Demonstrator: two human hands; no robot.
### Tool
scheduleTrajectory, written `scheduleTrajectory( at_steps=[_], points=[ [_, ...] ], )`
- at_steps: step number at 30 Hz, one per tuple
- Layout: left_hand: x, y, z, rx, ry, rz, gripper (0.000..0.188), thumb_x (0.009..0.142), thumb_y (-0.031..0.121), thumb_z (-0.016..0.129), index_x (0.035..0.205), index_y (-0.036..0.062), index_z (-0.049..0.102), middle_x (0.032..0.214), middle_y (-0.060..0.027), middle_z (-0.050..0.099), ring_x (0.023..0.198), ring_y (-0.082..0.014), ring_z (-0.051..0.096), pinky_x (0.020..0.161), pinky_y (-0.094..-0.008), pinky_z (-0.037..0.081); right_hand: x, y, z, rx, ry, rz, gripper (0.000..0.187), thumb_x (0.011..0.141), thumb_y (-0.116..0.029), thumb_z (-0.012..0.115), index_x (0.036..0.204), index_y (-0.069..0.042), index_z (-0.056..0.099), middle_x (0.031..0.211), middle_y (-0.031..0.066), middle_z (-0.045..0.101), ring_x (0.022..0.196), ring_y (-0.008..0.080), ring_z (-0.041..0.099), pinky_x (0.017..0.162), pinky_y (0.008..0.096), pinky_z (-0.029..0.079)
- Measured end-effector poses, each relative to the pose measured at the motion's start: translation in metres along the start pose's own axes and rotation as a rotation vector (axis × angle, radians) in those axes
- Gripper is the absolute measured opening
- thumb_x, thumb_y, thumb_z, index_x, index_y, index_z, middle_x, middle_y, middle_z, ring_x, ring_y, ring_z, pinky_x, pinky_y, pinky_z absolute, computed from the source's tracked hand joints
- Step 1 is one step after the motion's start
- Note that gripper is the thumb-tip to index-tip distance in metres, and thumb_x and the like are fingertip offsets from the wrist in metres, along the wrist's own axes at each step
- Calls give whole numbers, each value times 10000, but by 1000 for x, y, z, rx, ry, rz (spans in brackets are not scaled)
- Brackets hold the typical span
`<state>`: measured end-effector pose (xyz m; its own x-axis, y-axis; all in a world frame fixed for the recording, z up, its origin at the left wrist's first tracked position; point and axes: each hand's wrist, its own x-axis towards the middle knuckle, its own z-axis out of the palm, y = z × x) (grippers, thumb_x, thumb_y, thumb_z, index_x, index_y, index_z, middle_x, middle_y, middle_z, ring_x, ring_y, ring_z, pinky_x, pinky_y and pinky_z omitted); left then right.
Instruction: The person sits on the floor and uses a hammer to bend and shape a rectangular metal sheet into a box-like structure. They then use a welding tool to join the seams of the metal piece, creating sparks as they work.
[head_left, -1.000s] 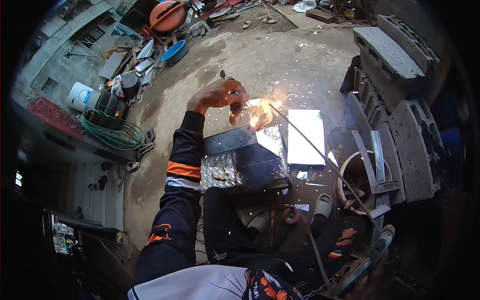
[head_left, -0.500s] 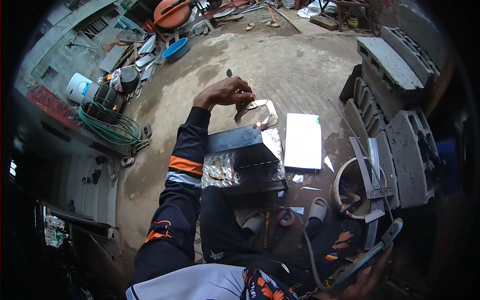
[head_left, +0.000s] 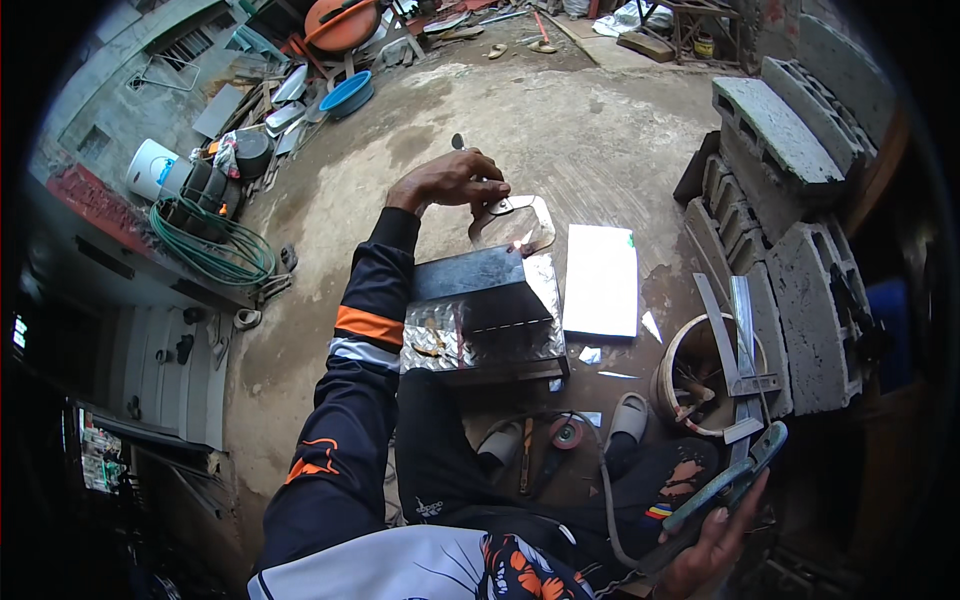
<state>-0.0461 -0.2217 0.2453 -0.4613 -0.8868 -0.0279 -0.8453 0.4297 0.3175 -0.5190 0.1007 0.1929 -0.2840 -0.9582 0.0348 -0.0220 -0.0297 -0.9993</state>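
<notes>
My left hand (head_left: 455,184) is closed on locking C-clamp pliers (head_left: 541,216), whose jaws reach the far corner of a dark bent metal sheet (head_left: 468,273). That sheet rests on a silvery tread-patterned metal plate (head_left: 430,335); a small bright glow shows at its corner by the jaws. Low on the right, my right hand (head_left: 712,552) grips a teal welding electrode holder (head_left: 735,480). A grey cable (head_left: 609,490) curves across my lap toward this hand. Part of the grip is hidden by the holder.
Right of the metal lies a white board (head_left: 601,280), near several scraps. A round bucket (head_left: 665,385) has metal squares (head_left: 718,335) leaning on it, next to stacked concrete blocks (head_left: 780,130). By my feet is an angle grinder (head_left: 565,435). A green hose (head_left: 215,245) lies coiled left.
My right hand and the electrode holder have shifted slightly up and left, with the holder turned; its long rod no longer shows across the blocks. My left hand keeps its hold on the locking pliers.
</notes>
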Motion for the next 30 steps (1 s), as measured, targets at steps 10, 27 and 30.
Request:
scheduleTrajectory(
  at_steps=[10, 27, 30],
  points=[
    [-4, 1, 0, -12, -10, -62, 461, 961, 456, 640, 1047, 15, 745, 909, -128, 749, 831, -247, 711, 756, -382, 544, -3, 5, 20, 115, 45, 80, 658, 1032, -263, 422, 1601, -66, 158, 871, 149, 606, 527, 114, 475, 459, 253, 420],
    [-5, 14, -10, -30, -111, -261, 450, 938, 507, 664, 1103, 98, 756, 1133, -127, 651, 1073, -270, 626, 926, -380, 498, -2, 6, 19, 134, 26, 74, 671, 1031, -283, 432, 1601, -65, 151, 864, 165, 604, 526, 120, 469, 453, 258, 412],
    [-5, 12, -8, -24, -110, -260, 448, 940, 503, 662, 1102, 96, 756, 1130, -129, 653, 1072, -274, 627, 926, -382, 498, 0, 8, 18, 132, 7, 65, 649, 1038, -267, 425, 1602, -81, 165, 875, 141, 600, 529, 117, 477, 451, 253, 417]
  ],
)
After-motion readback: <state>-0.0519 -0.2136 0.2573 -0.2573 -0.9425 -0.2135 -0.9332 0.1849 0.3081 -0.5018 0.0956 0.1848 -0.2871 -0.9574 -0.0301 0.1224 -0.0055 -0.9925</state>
